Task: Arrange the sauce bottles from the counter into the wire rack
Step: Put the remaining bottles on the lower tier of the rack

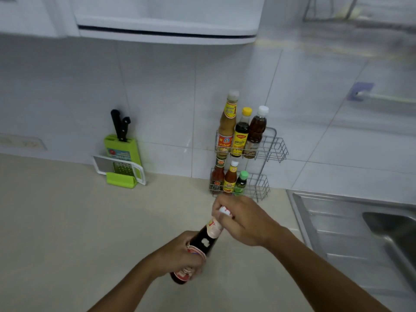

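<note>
While both hands are busy with it, the dark sauce bottle (203,245) hangs tilted in the air above the counter (67,221), its neck leaning up and away toward the wire rack (273,146) that stands against the tiled wall. The left hand (180,255) is wrapped around the lower body over the red-and-white label, taking the weight, while the right hand (243,219) is closed over the white cap and neck; to my eye that two-handed hold is either to check that the cap is tight or to steady a long bottle before lifting it in. The rack already carries six bottles, all packed to its left side and upright with labels facing out. On the upper shelf are a tall tan-sauce bottle (226,129), a dark bottle with a yellow cap (241,134) and a brown bottle with a white cap (255,131). On the lower shelf are a red-sauce bottle (217,176), an orange-sauce bottle (230,177) and a small green-capped bottle (240,183). That leaves the right end of each shelf free, which I judge is where this one will go, probably above, given its height. The writing is mostly too soft to read: the yellow label seems to carry a red brand badge over script I cannot make out, and the held bottle's label shows no legible words.
</note>
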